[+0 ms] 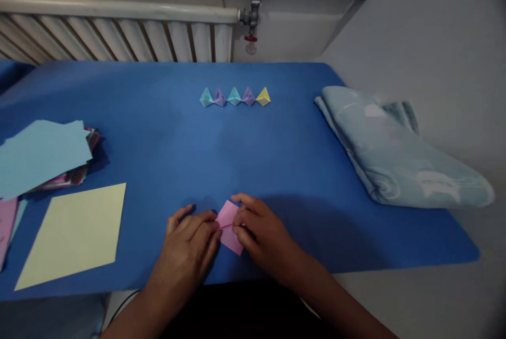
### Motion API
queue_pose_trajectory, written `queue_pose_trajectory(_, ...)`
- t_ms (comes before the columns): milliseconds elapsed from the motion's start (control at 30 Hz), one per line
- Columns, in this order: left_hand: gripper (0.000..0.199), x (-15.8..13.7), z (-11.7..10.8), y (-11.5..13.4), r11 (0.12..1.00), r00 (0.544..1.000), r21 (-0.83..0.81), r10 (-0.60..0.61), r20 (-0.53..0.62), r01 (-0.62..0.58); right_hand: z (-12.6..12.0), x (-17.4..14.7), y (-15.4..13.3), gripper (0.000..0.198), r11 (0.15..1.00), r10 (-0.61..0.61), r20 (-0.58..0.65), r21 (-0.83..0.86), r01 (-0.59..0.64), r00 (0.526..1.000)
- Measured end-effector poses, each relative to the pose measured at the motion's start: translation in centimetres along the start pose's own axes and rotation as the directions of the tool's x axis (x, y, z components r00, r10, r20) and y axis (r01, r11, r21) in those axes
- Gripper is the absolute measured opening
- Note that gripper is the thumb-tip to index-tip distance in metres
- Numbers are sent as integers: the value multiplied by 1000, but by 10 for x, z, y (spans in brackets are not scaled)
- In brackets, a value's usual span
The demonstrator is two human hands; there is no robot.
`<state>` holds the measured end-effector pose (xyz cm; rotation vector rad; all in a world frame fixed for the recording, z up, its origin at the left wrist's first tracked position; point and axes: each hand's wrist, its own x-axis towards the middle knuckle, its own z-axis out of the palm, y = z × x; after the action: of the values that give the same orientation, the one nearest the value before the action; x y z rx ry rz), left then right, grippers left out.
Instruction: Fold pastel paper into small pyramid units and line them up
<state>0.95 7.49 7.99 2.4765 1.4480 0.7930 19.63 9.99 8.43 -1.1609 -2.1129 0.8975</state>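
A small folded piece of pink paper [230,239] lies at the front middle of the blue table, with a crease line across its centre. My left hand [187,241] grips its left corner between thumb and fingertips. On the opposite side, my right hand [263,233] has its fingers bent over the right part of the paper, thumb and fingertips pressing on it. The paper's right corner is hidden under those fingers.
A row of several folded paper shapes [234,96] stands at the back of the blue table [158,154]. Left are a stack of blue paper [43,154], a yellow sheet [77,233] and pink paper [5,225]. A folded blanket [395,154] lies right; a radiator [142,38] is behind.
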Motion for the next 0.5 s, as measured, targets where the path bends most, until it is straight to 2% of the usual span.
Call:
queue_pose_trajectory(300,18,1,4,0,994,996,58,-88,-31,90,5,2,-5,16,998,26,-53,-52,-29,998)
queue_pose_trajectory(500,23,5,5,0,990,993,81,-109,-50,113,9,3,-4,14,996,1,-103,-84,-10,995)
